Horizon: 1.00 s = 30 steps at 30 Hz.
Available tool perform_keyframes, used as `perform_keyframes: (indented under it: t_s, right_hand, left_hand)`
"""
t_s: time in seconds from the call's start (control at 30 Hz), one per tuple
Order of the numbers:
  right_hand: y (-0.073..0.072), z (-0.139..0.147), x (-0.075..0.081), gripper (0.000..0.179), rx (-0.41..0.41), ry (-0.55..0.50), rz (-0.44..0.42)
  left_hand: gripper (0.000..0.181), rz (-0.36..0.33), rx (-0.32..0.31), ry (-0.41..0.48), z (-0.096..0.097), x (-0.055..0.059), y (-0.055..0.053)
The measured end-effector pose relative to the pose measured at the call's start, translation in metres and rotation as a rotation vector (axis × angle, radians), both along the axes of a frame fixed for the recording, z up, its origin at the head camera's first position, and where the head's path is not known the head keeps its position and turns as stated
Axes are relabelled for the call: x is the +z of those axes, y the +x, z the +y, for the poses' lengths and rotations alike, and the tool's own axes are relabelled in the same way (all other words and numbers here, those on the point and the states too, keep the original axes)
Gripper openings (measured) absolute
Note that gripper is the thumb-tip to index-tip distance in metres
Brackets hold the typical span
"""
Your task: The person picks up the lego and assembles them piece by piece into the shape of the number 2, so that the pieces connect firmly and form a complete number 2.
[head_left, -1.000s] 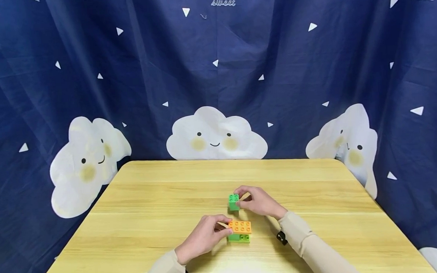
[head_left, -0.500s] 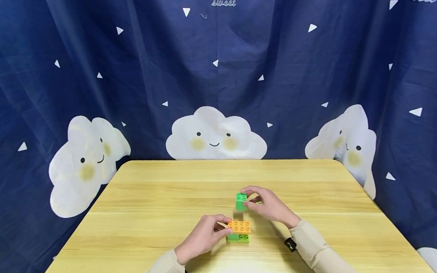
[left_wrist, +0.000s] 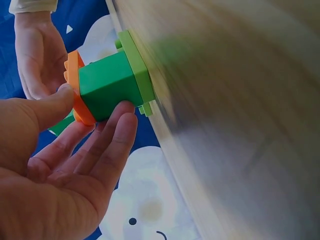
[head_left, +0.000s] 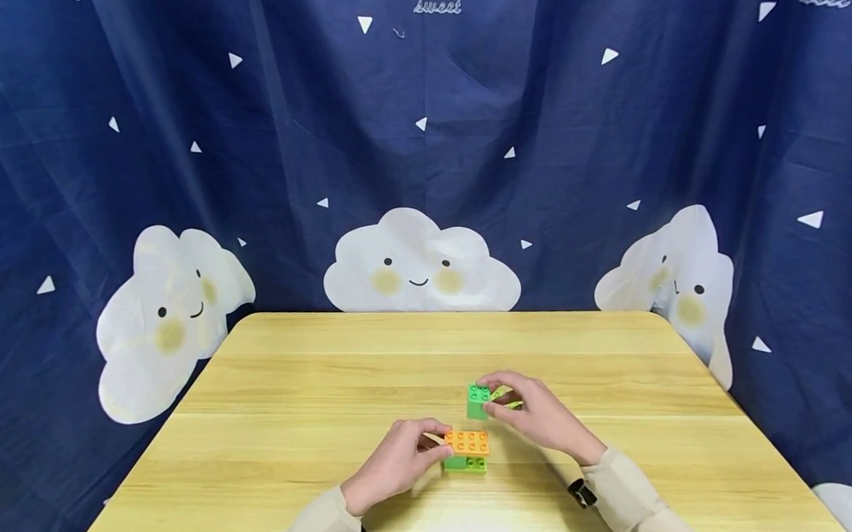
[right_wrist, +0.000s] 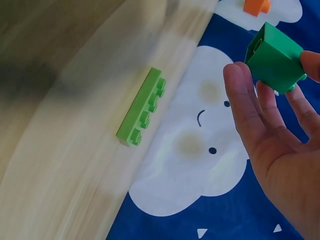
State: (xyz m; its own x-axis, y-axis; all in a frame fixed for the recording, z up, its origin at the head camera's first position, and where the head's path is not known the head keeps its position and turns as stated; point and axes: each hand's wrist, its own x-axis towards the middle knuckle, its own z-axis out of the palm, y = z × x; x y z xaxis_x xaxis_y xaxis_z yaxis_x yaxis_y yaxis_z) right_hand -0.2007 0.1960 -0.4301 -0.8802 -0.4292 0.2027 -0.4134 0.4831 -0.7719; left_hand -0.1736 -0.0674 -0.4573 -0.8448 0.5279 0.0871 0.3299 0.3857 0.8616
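My left hand [head_left: 396, 464] grips the left end of a small stack of toy building bricks. An orange eight-stud plate [head_left: 467, 442] tops the stack, above a green brick [left_wrist: 111, 86] and a light green plate [left_wrist: 136, 65] lying on the table. Behind it, my right hand [head_left: 538, 413] pinches a separate green four-stud brick [head_left: 478, 401] between thumb and fingers, studs up in the head view. That brick hangs above the table, its hollow underside partly visible in the right wrist view. A second light green plate [right_wrist: 142, 107] lies on the table, partly covered by my right hand in the head view.
The wooden table [head_left: 316, 384] has rounded far corners. A dark blue curtain [head_left: 420, 162] with white triangles and smiling clouds stands behind and on both sides. Each wrist wears a black band under a beige sleeve [head_left: 626, 488].
My right hand has carried the green brick to the right, lately also a little toward me. More of the light green plate behind that hand shows. The left hand and stack have stayed put.
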Motion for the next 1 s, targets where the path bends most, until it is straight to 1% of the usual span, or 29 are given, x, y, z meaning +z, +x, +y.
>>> perform_keyframes:
  t_s: [0.23, 0.47, 0.7, 0.9, 1.0]
  right_hand:
    - [0.013, -0.001, 0.003, 0.03, 0.027, -0.006, -0.016]
    - [0.023, 0.0, 0.0, 0.029, 0.054, -0.015, -0.06]
    - [0.029, 0.0, -0.004, 0.03, 0.073, -0.036, -0.098]
    - [0.031, -0.001, -0.006, 0.03, 0.062, -0.052, -0.11]
    - [0.032, -0.002, -0.007, 0.03, 0.066, -0.053, -0.106]
  left_hand:
    - [0.032, -0.006, -0.005, 0.004, 0.0, 0.001, 0.0]
    - [0.031, -0.015, 0.001, 0.008, 0.0, -0.002, -0.003]
    - [0.032, -0.02, 0.002, -0.002, 0.0, -0.002, -0.001]
    - [0.032, -0.027, 0.002, 0.006, 0.0, -0.001, 0.0]
    - [0.032, -0.019, 0.0, 0.01, 0.0, -0.001, 0.0]
